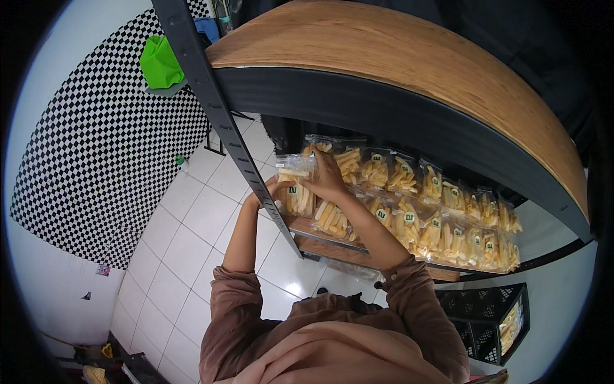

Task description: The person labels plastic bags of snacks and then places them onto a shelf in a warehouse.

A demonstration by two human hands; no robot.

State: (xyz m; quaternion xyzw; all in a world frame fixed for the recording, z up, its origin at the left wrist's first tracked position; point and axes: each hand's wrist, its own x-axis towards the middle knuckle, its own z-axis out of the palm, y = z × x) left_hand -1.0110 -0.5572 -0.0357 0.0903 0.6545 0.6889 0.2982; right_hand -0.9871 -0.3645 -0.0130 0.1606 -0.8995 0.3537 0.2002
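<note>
A clear zip bag of pale yellow snack sticks [301, 204] with a round label stands upright at the left end of a wooden shelf [296, 224]. My left hand [282, 186] reaches past the dark metal rack post [242, 158] and grips the bag's left side, thumb on its front. On the other side, my right hand [328, 178] holds the right edge, its thumb on the front and its fingers up by a bag behind [322, 145]. Similar bags fill the shelf in two rows, a front row [409, 221] and a back row [375, 170].
Above the bags runs a wood-topped upper shelf [383, 38] with a dark front beam [336, 93]. A lower board [336, 249] lies beneath. Black plastic crates [479, 302] stand at right. White floor tiles [192, 240] and a green bag [160, 62] are to the left.
</note>
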